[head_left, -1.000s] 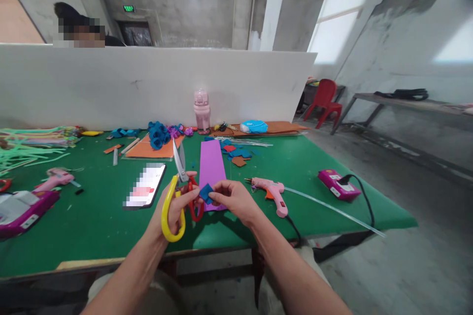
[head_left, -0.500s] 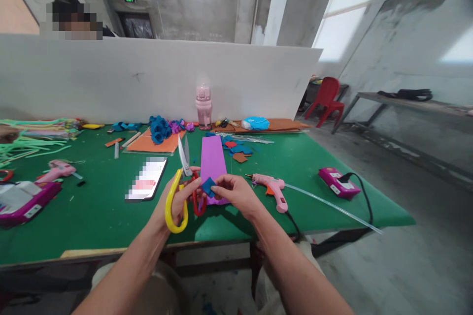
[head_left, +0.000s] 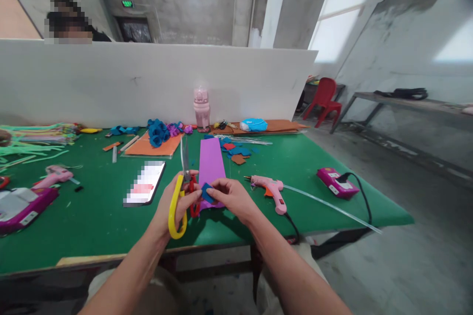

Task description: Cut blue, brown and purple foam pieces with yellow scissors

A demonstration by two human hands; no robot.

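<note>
My left hand [head_left: 174,202] has the scissors [head_left: 178,211] looped over it, yellow and red handles down and blades pointing up and away. Its thumb and fingertips also touch a small blue piece of felt or foam sheet [head_left: 207,193]. The opposite edge of that piece is pinched by my right hand [head_left: 232,198], thumb against fingers. Under both hands lies a purple sheet [head_left: 212,160], its near end crumpled or cut and partly hidden. Right of my right hand, a pink glue gun [head_left: 271,189] rests on its side with a long clear glue stick [head_left: 328,206] in its back.
A phone [head_left: 146,184] lies left on the green table [head_left: 99,226]. Blue and brown scraps [head_left: 238,150], a blue flower [head_left: 158,133] on an orange sheet [head_left: 148,148] and a pink bottle [head_left: 201,110] stand farther back. A purple power strip [head_left: 337,183] sits right. Behind the white panel [head_left: 148,78] is a person.
The scissors have turned a little more upright in my left hand, their blades looking narrower. Both hands still hold the blue piece, its tilt slightly altered. The view has shifted slightly.
</note>
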